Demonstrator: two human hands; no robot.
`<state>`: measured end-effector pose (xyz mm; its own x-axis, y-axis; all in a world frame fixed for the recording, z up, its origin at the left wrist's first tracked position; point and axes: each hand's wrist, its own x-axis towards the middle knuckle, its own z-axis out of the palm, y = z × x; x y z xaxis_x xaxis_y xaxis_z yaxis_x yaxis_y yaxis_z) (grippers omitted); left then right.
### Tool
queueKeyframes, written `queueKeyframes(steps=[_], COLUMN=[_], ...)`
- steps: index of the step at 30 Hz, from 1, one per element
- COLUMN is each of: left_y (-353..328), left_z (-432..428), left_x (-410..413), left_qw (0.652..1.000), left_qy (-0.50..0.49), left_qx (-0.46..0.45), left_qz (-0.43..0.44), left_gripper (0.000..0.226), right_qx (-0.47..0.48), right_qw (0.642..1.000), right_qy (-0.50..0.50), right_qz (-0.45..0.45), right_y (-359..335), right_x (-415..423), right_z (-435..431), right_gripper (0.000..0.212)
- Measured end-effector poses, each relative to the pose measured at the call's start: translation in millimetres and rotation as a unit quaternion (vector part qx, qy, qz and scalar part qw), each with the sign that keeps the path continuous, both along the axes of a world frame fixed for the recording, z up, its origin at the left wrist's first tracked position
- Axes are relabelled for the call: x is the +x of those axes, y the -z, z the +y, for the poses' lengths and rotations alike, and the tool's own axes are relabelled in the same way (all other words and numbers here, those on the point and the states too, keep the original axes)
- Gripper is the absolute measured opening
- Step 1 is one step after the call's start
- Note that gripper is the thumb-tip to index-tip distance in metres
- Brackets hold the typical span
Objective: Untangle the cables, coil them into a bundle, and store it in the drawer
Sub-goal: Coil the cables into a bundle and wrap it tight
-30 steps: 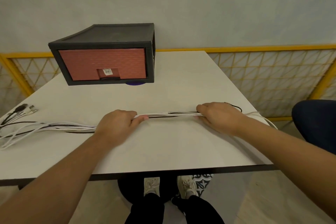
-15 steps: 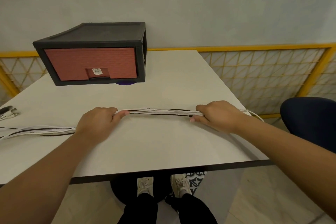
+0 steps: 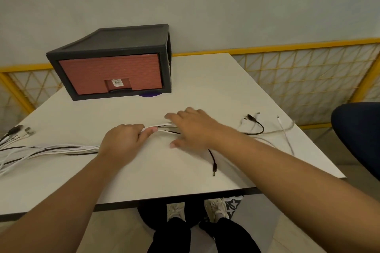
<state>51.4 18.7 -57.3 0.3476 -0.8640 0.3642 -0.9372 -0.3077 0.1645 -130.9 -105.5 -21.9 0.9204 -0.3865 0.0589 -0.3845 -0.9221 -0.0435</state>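
1. One left hand (image 3: 123, 141) grasps the bundle of thin white and black cables (image 3: 61, 149) lying across the white table (image 3: 205, 80); the strands are too close together to count.
2. One right hand (image 3: 194, 129), blurred, lies over them with fingers spread, released.
3. One black-framed red plastic drawer (image 3: 111, 74) stands closed behind.

The left hand (image 3: 121, 141) pinches the bunched white and black cables (image 3: 61, 149) on the counter (image 3: 205, 88). The right hand (image 3: 193, 129), fingers straight, lies over them just beside it. Behind stands the closed drawer (image 3: 111, 72).
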Motion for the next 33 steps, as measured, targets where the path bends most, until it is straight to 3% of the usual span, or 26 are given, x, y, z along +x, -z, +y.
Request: queueKeyframes(steps=[3, 5, 7, 10, 14, 18, 23, 28, 33], left_y=[0.7, 2.1, 2.7, 1.0, 3.0, 3.3, 3.1, 0.0, -1.0], left_z=[0.7, 0.2, -0.1, 1.6, -12.0, -26.1, -14.8, -14.3, -14.6], left_x=[1.9, 2.8, 3.1, 5.9, -13.6, -45.7, -25.9, -16.9, -17.7], left_qw=[1.0, 1.0, 1.0, 1.0, 0.988, 0.994, 0.998, 0.995, 0.994], left_qy=[-0.006, -0.003, -0.001, 0.006, 0.09, 0.041, 0.012, -0.01, -0.013], left_qx=[-0.007, -0.012, -0.017, -0.029, -0.044, 0.006, 0.016, 0.079, 0.086], left_qz=[0.014, 0.02, 0.025, -0.003, -0.122, -0.097, -0.062, -0.064, -0.071], left_gripper=[0.069, 0.07, 0.07, 0.066, 0.046, 0.031, 0.062, 0.066, 0.069], right_qx=[-0.037, 0.021, 0.064, 0.055, 0.056, 0.084, 0.063, 0.078, 0.177], right_qw=[0.999, 0.999, 0.998, 0.998, 0.998, 0.996, 0.998, 0.995, 0.97], right_qy=[-0.026, -0.017, -0.012, -0.006, -0.024, -0.027, 0.017, 0.054, 0.062], right_qz=[-0.026, -0.027, -0.024, -0.015, 0.008, -0.004, -0.012, -0.008, -0.153], right_y=[10.5, 6.4, -1.1, -5.9, -3.8, -7.6, -14.7, -11.5, -19.0], right_x=[14.8, 10.2, 2.4, -4.4, 6.9, 10.9, -31.5, -80.8, -107.9], right_z=[-0.5, -4.6, -4.6, 1.4, 7.8, 10.1, -23.1, -55.0, -69.1], right_gripper=[0.027, 0.019, 0.02, 0.019, 0.018, 0.025, 0.029, 0.033, 0.02])
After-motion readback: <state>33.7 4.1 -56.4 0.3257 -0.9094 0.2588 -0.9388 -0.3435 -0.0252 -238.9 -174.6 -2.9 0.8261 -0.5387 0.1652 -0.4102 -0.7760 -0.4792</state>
